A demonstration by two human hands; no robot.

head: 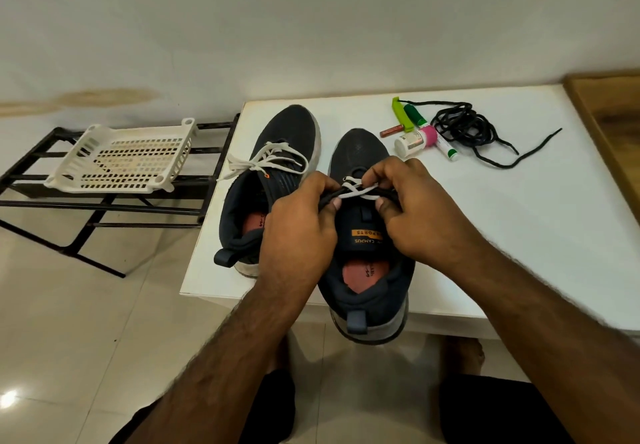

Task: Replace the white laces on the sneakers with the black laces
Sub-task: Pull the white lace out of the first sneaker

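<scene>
Both hands, left (299, 222) and right (414, 208), pinch the soft, limp white lace (356, 191) on the near sneaker (367, 236) on the desk (519, 201), best gripped at its stiff tips; black laces (464, 125) lie beyond.

Both sneakers (367, 236) dark navy, grey soles, reddish insoles; nearer tongue has orange label. Laces (273, 159) on far sneaker (277, 166) white. Loose laces (467, 128) black. Worktop (519, 218) white. Basket (128, 159) cream, grid-patterned, on black rack (41, 201). Tubes (401, 114) lime green, dark green; bottle cap (430, 136) pink.
</scene>
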